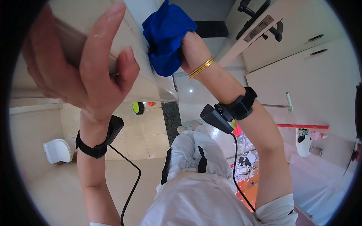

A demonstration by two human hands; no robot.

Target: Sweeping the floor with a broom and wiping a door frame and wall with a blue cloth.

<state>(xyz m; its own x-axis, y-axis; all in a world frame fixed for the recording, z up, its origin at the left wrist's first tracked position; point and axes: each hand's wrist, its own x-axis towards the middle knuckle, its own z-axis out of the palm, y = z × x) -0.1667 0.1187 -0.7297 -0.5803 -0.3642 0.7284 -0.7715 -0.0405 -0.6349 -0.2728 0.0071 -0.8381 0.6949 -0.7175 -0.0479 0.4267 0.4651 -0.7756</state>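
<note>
My right hand grips a crumpled blue cloth. The cloth hides most of its fingers and lies against or very close to the edge of a cream door casing. Gold bangles circle that wrist. My left hand is raised close to the camera over a cream panel, its fingers apart and the thumb bent. A cream edge shows behind the gap between index finger and thumb; whether the hand presses on it is unclear. A black device is strapped to each forearm, with a cable trailing from it.
A door with a black lever handle stands ajar on the right, near white cabinets. A dark stone threshold crosses the floor by my feet. A toilet, a green brush and paper scraps lie around.
</note>
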